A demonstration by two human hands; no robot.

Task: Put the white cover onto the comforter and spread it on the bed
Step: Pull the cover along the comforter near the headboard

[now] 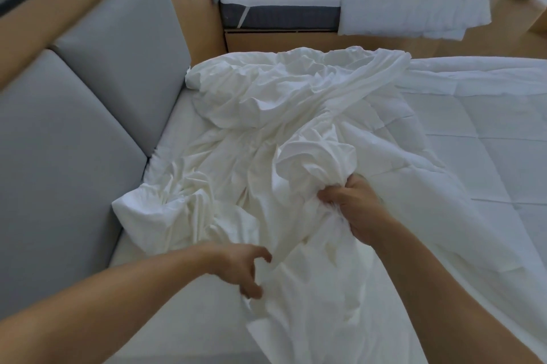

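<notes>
The white cover [266, 115] is bunched in the right hand [352, 206]; the left hand [242, 269], fingers spread, is positioned just beside its loose edge.

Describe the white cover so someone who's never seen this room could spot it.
Find the near bed against the grey headboard. The white cover is the crumpled sheet heaped there, bunched in the right hand. Unlike the flat quilted comforter beside it, it is thin, wrinkled and unstitched.

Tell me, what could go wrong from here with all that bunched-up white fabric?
The right hand grips a thick wad of the white cover, so its opening may stay hidden. The open left hand may grab the wrong fold. Pulling could drag the flat comforter crooked.
</notes>
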